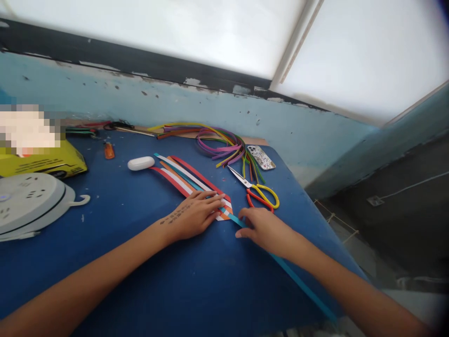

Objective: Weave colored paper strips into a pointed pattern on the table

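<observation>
Left hand (199, 211) lies flat, pinning the striped strips (185, 173) on the blue table (189, 290). Right hand (268, 231) at the teal strip (298, 281), thumb and finger bent; can't tell if pinching. Best: press crossed end down, draw teal flat. Scissors (245, 181) crowd my right knuckles; phone (261, 157), coiled strips (228, 149) beyond.

bench (196, 290): blue | woven strips (189, 175): red, white, orange, teal | long strip (302, 284): teal | scissors (251, 186): red, yellow handles | phone case (261, 157): pale, speckled | coil (229, 149): purple, yellow, green
</observation>
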Available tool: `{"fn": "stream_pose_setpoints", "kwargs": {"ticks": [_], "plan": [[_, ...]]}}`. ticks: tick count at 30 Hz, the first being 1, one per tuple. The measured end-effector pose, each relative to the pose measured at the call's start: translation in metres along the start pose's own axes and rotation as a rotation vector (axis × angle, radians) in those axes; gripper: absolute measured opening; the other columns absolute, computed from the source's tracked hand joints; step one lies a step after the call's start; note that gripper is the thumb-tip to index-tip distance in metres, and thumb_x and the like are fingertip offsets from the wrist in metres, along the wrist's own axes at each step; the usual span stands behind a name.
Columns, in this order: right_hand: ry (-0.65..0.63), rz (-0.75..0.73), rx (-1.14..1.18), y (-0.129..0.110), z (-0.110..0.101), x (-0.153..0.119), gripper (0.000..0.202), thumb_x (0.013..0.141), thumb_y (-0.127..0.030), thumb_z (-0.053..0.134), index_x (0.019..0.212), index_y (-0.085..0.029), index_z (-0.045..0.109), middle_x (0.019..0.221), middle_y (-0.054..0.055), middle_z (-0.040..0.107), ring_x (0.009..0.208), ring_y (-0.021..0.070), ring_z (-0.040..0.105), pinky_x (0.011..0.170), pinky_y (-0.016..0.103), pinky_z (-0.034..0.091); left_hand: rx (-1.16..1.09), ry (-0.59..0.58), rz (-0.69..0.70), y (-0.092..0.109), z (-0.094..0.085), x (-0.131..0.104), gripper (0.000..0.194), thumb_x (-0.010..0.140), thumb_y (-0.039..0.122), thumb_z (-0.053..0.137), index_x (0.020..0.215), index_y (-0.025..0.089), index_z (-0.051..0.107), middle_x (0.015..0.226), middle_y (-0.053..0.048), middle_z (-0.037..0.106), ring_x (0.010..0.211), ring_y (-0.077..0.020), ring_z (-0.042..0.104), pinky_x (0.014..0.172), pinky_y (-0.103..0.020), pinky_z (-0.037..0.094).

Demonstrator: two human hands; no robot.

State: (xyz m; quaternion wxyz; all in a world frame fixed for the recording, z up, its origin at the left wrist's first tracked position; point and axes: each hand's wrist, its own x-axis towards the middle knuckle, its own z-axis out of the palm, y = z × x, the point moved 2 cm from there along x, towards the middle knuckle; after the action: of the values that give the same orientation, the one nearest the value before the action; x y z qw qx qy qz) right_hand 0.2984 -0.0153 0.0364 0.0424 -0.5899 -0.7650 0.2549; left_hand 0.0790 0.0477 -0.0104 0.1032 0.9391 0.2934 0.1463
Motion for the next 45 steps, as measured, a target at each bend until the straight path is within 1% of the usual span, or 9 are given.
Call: {"fn": "stream_pose_setpoints", "kwargs": {"ticks": [4, 10, 13, 17, 21, 33, 36, 41, 45], "plan": [[0.148, -0.082, 0.135, 0.01, -0.003, 0.027, 0.02, 0.094, -0.02, 0.062, 0.112, -0.019, 0.07, 0.098, 0.008, 0.072, 0.087, 0.0205, 0.067, 0.076, 0.031, 0.049, -0.031, 0.011, -0.011, 0.0, 0.003, -0.002, 0.035, 0.107, 0.037, 0.043, 0.137, 0.032, 0.06, 0.151, -0.002, 0.058, 0.141, -0.0247, 0.05, 0.116, -0.045, 0.036], [-0.048, -0.07, 0.259, 0.022, -0.007, 0.085, 0.023, 0.089, -0.014, 0.059, 0.109, -0.016, 0.069, 0.075, 0.002, 0.068, 0.052, 0.0138, 0.06, 0.051, 0.026, 0.046, 0.102, 0.04, -0.012, 0.013, 0.0, -0.004, 0.031, 0.108, 0.03, 0.04, 0.13, 0.027, 0.062, 0.155, -0.005, 0.053, 0.145, -0.0264, 0.045, 0.12, -0.049, 0.029], [-0.083, -0.166, 0.218, 0.019, -0.016, 0.103, 0.022, 0.076, -0.008, 0.071, 0.096, -0.018, 0.071, 0.086, 0.003, 0.071, 0.069, 0.0153, 0.064, 0.064, 0.026, 0.048, 0.224, 0.049, -0.027, 0.023, -0.001, -0.004, 0.034, 0.101, 0.016, 0.044, 0.129, 0.023, 0.061, 0.151, -0.008, 0.055, 0.141, -0.0288, 0.048, 0.12, -0.05, 0.028], [-0.198, -0.261, 0.205, 0.019, -0.025, 0.119, 0.018, 0.07, -0.009, 0.076, 0.085, -0.018, 0.071, 0.083, 0.001, 0.071, 0.08, 0.0175, 0.064, 0.075, 0.028, 0.047, 0.247, -0.031, -0.012, 0.027, 0.005, -0.002, 0.043, 0.086, 0.008, 0.052, 0.127, 0.019, 0.06, 0.131, -0.009, 0.065, 0.123, -0.0282, 0.058, 0.106, -0.042, 0.041], [-0.352, -0.368, 0.227, 0.025, -0.028, 0.127, 0.006, 0.078, -0.014, 0.072, 0.079, -0.019, 0.069, 0.078, -0.002, 0.067, 0.074, 0.0158, 0.061, 0.072, 0.028, 0.046, 0.191, -0.065, -0.01, 0.024, 0.009, 0.002, 0.05, 0.078, 0.007, 0.053, 0.126, 0.017, 0.059, 0.123, -0.008, 0.066, 0.114, -0.0278, 0.059, 0.1, -0.04, 0.044], [-0.257, -0.63, 0.332, 0.034, -0.029, 0.127, 0.012, 0.086, -0.012, 0.066, 0.078, -0.019, 0.07, 0.088, 0.001, 0.064, 0.084, 0.0165, 0.061, 0.083, 0.031, 0.048, 0.147, -0.04, 0.015, 0.022, 0.002, 0.005, 0.055, 0.081, 0.007, 0.053, 0.133, 0.023, 0.057, 0.12, -0.006, 0.067, 0.107, -0.0275, 0.059, 0.093, -0.042, 0.043], [-0.307, -0.622, 0.341, 0.033, -0.029, 0.126, 0.006, 0.087, -0.017, 0.068, 0.086, -0.02, 0.074, 0.089, 0.0, 0.071, 0.087, 0.0175, 0.063, 0.087, 0.031, 0.048, 0.103, -0.03, 0.001, 0.019, 0.003, 0.003, 0.054, 0.083, 0.007, 0.052, 0.134, 0.025, 0.057, 0.124, -0.006, 0.066, 0.109, -0.0275, 0.058, 0.093, -0.042, 0.042], [-0.359, -0.512, 0.327, 0.034, -0.03, 0.127, 0.011, 0.089, -0.025, 0.067, 0.088, -0.018, 0.075, 0.08, 0.0, 0.071, 0.079, 0.0167, 0.06, 0.075, 0.028, 0.046, -0.05, -0.001, -0.026, 0.013, 0.003, 0.002, 0.053, 0.089, 0.008, 0.048, 0.135, 0.03, 0.059, 0.124, -0.005, 0.064, 0.107, -0.0261, 0.056, 0.094, -0.042, 0.041], [-0.339, -0.53, 0.279, 0.032, -0.03, 0.127, 0.013, 0.089, -0.027, 0.068, 0.09, -0.017, 0.076, 0.08, 0.0, 0.072, 0.077, 0.0164, 0.059, 0.073, 0.028, 0.044, -0.163, -0.038, -0.06, 0.01, 0.002, 0.002, 0.067, 0.082, -0.002, 0.043, 0.138, 0.032, 0.058, 0.128, -0.004, 0.061, 0.109, -0.0246, 0.053, 0.099, -0.042, 0.041]]}}
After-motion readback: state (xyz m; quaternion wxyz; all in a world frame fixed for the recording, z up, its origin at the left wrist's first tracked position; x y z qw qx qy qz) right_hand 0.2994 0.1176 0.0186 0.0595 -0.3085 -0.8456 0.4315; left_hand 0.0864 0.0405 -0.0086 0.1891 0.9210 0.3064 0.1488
